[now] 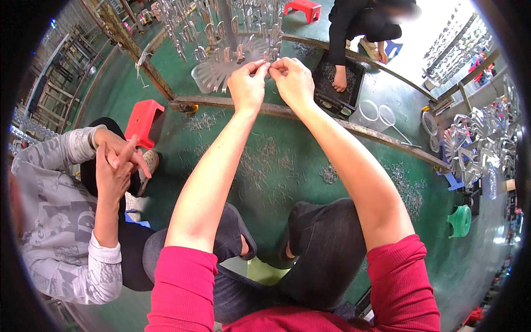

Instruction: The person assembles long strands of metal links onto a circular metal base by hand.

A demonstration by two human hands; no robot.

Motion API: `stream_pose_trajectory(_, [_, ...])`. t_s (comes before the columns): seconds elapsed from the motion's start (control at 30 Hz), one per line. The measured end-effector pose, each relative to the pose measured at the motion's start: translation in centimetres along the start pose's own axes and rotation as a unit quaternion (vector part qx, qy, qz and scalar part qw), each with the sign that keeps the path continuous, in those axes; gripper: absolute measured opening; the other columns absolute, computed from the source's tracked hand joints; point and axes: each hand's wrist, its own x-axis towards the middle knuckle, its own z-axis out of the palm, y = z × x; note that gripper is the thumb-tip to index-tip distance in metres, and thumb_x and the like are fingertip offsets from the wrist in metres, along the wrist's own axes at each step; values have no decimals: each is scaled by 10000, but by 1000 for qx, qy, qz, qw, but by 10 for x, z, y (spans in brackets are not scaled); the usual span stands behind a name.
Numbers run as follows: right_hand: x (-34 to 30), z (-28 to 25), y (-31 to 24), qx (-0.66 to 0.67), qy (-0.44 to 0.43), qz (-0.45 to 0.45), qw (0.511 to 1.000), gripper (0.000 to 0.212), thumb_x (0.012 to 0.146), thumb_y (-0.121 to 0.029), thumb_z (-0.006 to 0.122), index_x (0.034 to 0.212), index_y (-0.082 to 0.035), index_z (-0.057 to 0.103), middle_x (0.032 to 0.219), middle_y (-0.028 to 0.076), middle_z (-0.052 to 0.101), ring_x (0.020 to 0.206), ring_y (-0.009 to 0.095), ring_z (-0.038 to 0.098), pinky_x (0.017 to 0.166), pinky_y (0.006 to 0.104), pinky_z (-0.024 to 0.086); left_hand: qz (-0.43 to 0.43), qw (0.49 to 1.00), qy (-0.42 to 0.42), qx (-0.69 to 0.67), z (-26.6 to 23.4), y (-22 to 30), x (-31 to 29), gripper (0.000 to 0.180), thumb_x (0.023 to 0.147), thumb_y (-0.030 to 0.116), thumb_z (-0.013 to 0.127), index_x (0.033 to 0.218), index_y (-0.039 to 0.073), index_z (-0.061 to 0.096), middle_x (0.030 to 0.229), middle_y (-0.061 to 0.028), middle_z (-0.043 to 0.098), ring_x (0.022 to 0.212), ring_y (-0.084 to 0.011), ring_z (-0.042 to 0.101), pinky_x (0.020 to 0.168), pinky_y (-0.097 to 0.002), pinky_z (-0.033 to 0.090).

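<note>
Both arms stretch out to a hanging rack [224,27] ringed with several flat silver metal pieces. My left hand [246,87] pinches thumb against fingers at the rack's lower right edge. Right beside it, my right hand [293,83] is closed in a pinch too, the fingertips of the two hands almost touching. Whatever lies between the fingertips is too small to make out. Just beyond them hangs a small copper-toned metal piece [266,56]. Fanned flat silver strips [239,60] form the rack's lower tier, to the left of my hands.
A rusty metal rail [265,108] crosses below my hands. On the left sits a person in a grey sweatshirt [61,216], near a red stool [145,123]. Another person's hand [339,81] reaches into a black crate [354,91]. Small metal bits [265,160] litter the green floor.
</note>
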Motion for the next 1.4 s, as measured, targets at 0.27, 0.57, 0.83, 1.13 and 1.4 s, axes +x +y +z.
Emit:
stream_pose_trajectory(0.27, [4, 2, -6, -53, -43, 2, 998, 166, 731, -261, 666, 800, -110, 673, 832, 85, 645, 803, 280, 619, 710, 387, 479, 11, 995, 98, -31, -17, -22, -11, 176, 781, 94, 656, 945, 30, 668, 809, -87, 671, 670, -128, 607, 644, -263, 479])
stream_pose_trajectory(0.57, [3, -2, -2, -25, -84, 8, 996, 194, 747, -262, 651, 858, -103, 666, 841, 93, 665, 814, 266, 633, 715, 373, 483, 70, 996, 0, -47, -10, -3, -9, 247, 797, 159, 669, 1018, 48, 663, 951, -72, 662, 842, -89, 587, 749, -243, 463])
stream_pose_trajectory(0.83, [-2, -8, 2, 48, -97, 31, 994, 202, 749, -219, 667, 884, -68, 659, 796, 96, 673, 747, 213, 649, 668, 334, 489, 59, 992, -45, -99, -11, -14, 3, 187, 796, 108, 677, 971, 43, 680, 895, -21, 676, 814, -58, 573, 745, -221, 456])
stream_pose_trajectory(1.13, [4, -30, 0, 295, -97, 180, 933, 188, 819, -85, 629, 961, 15, 560, 863, 73, 643, 664, 128, 608, 543, 206, 458, 29, 984, -78, -159, -20, -27, 11, 217, 794, 130, 683, 995, 49, 671, 935, -16, 671, 800, -52, 568, 694, -207, 442])
stream_pose_trajectory(1.4, [7, -45, 3, 346, -187, 159, 905, 269, 828, -87, 623, 1073, 18, 586, 876, 72, 634, 783, 139, 616, 686, 248, 534, -19, 971, -132, -197, -30, -18, 11, 278, 772, 180, 712, 988, 11, 667, 913, -38, 664, 823, -82, 576, 724, -220, 438])
